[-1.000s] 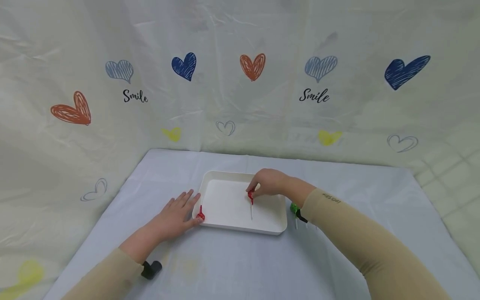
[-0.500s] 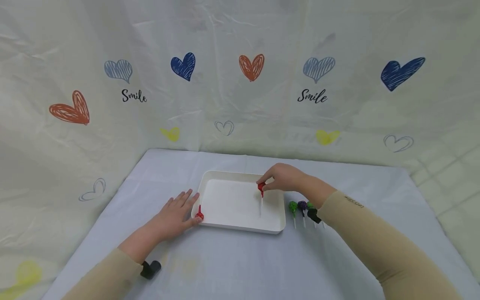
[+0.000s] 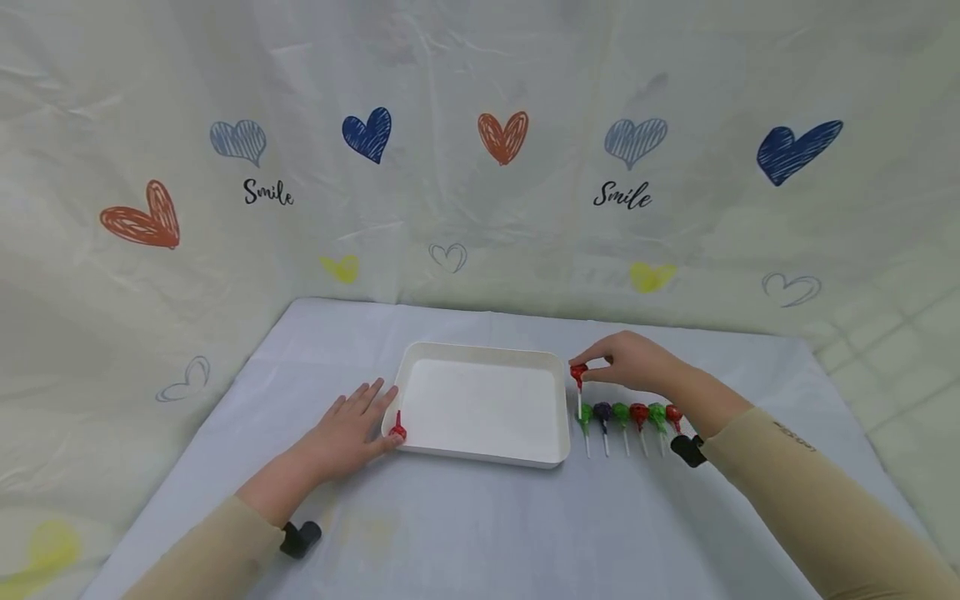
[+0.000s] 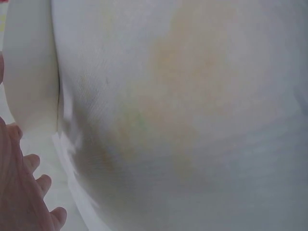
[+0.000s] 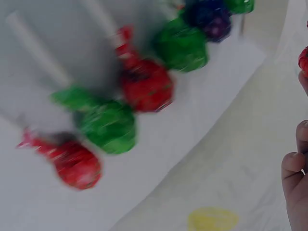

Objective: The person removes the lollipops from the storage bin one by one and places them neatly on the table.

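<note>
My right hand (image 3: pixel 630 360) pinches a red lollipop (image 3: pixel 578 372) by its wrapped head, stick hanging down, just past the right edge of the white tray (image 3: pixel 480 457). Below it a row of lollipops lies on the table: green, purple, green, red (image 3: pixel 639 414), green and red, sticks toward me. In the right wrist view several of them show close up, such as a green lollipop (image 5: pixel 109 126). My left hand (image 3: pixel 351 435) rests with spread, straight fingers at the tray's left edge. By its thumb, in the tray's near left corner, is another red lollipop (image 3: pixel 398 430).
A white cloth (image 3: pixel 480 533) covers the table. Behind it hangs a pale sheet (image 3: pixel 555 67) printed with hearts and the word "Smile". Black wrist cameras sit under both wrists, the left camera (image 3: pixel 302 539) close over the cloth.
My right hand has carried the red lollipop rightward, from over the tray to above the row of lollipops, uncovering that row. My left hand has stayed at the tray's edge.
</note>
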`<move>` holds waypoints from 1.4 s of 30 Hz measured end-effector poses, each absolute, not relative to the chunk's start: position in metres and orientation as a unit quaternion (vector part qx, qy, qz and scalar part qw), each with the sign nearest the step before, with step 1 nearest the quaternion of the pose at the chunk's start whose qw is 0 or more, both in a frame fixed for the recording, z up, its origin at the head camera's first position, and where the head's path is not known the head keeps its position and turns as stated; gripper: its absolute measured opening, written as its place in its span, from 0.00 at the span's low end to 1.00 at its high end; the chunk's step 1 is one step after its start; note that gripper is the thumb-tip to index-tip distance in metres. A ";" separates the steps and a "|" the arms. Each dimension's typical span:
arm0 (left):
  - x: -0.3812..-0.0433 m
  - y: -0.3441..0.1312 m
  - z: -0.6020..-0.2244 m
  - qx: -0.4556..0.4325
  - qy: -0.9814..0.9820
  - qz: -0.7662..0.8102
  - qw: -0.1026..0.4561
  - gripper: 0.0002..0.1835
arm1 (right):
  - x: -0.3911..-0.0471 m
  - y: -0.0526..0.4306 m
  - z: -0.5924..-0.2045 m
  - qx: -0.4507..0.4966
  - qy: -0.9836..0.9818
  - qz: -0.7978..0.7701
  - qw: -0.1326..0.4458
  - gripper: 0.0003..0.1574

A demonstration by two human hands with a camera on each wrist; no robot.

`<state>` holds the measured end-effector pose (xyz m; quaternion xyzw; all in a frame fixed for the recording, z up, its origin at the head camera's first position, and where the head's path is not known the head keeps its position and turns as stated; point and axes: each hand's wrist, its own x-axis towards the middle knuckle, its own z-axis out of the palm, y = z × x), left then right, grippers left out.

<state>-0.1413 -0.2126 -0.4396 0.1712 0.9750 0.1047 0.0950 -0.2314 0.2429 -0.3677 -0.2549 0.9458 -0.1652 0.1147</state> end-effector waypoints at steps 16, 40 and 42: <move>-0.141 -0.213 -0.442 0.172 0.975 0.109 0.086 0.50 | -0.203 0.337 -0.384 -0.174 0.961 -0.175 0.123 0.21; -0.142 -0.213 -0.442 0.168 0.975 0.110 0.092 0.49 | -0.192 0.395 -0.406 -0.121 0.961 -0.178 0.177 0.18; -0.143 -0.214 -0.443 0.171 0.975 0.109 0.092 0.49 | -0.193 0.397 -0.409 -0.122 0.960 -0.178 0.177 0.18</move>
